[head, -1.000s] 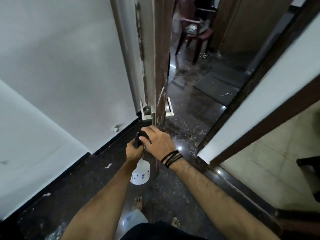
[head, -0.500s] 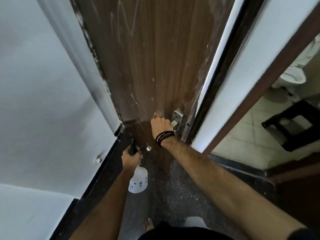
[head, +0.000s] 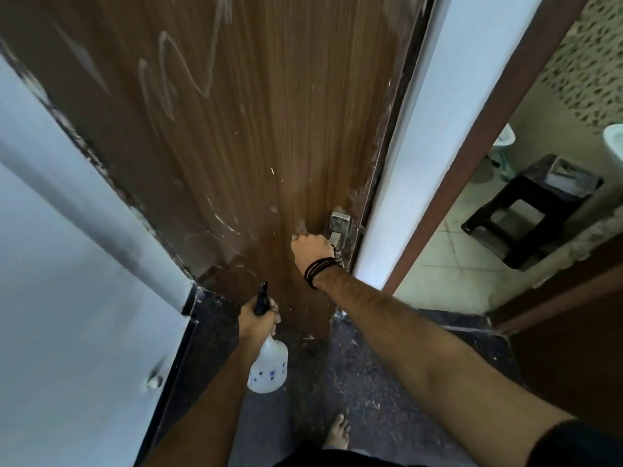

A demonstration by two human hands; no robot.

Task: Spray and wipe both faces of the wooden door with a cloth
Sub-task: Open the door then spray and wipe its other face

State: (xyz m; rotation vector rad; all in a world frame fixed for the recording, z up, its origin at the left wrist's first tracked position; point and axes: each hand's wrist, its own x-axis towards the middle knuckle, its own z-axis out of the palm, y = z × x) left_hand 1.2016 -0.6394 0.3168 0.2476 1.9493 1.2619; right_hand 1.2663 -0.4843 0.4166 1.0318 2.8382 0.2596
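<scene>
Setting: narrow passage with a dark speckled stone floor [head: 364, 392], pale painted wall [head: 67, 298] on the left, white door frame [head: 401, 163] on the right; beyond it a tiled washroom held a dark plastic stool [head: 526, 214].

Item 1, wooden door [head: 253, 129]: brown wood-grain face, vertical streaking, standing shut or nearly shut against the frame. Whitish looping smears and scuffs covered the upper and middle panel; chipped pale residue ran along both edges. Metal latch plate [head: 338, 224], dull and rectangular, sat near the right edge.

Item 2, spray bottle [head: 268, 369]: translucent white plastic, rounded body with small blue printed motifs, black trigger head. Held low, close to the door's bottom, nozzle up.

Item 3, left hand [head: 258, 318]: fingers wrapped round the bottle's neck and trigger.

Item 4, right hand [head: 312, 246]: fist closed at the door just beside the latch, black cords at the wrist; what it gripped could not be told.

Cloth: none visible.

Progress, as judged: this face looked unwiped, the marks dry and intact; spraying and wiping appeared yet to come here. The far face was hidden, so its condition could not be assessed.
</scene>
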